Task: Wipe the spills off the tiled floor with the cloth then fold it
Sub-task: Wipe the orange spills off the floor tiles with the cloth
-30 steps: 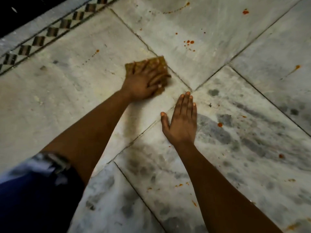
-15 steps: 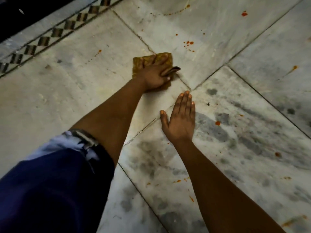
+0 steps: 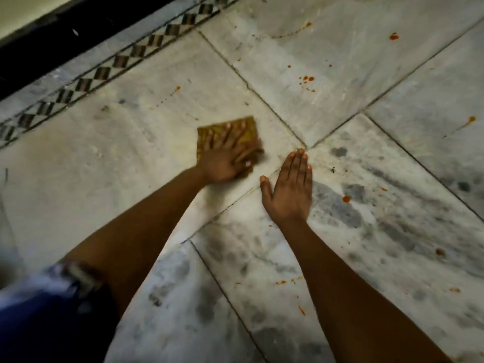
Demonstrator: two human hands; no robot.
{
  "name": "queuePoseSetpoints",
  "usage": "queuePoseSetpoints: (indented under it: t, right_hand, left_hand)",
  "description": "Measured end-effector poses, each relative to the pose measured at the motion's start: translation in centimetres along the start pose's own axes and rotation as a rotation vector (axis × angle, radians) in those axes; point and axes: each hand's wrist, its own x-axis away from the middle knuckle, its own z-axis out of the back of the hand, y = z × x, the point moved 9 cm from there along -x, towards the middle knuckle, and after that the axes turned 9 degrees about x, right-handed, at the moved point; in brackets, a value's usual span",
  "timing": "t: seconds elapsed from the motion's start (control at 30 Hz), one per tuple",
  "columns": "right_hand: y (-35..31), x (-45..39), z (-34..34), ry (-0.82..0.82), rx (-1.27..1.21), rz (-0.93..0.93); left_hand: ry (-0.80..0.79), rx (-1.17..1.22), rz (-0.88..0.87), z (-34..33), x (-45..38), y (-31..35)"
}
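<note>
Pressing flat, the left hand [image 3: 225, 155] spreads open on the cloth [image 3: 247, 131]; the right hand [image 3: 290, 191] lies open, empty, on the floor [image 3: 104, 166] just right.

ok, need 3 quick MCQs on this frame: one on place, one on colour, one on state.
1. Where is the cloth?
A) under the left hand
B) under the right hand
C) lying untouched

2. What colour are the spills?
A) blue
B) orange-red
C) green

3. What is the right hand doing?
A) gripping the cloth
B) lying flat on the floor
C) raised in the air

Answers:
1 A, the left hand presses spread fingers on it.
2 B, orange-red spots dot the tiled floor.
3 B, palm down on bare tile, apart from the cloth.
</note>
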Motion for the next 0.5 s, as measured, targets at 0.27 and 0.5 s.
queuePoseSetpoints:
  t: [0.27,0.5]
  right_hand:
    - [-2.9,-0.6,1.4,0.010,-0.056,0.120]
    - [-9.3,-4.5,0.3,0.034,-0.013,0.193]
  left_hand:
    - [0.123,0.236,0.246,1.9,3.3,-10.3]
    - [0.068,0.114,-0.085,1.9,5.2,-10.7]
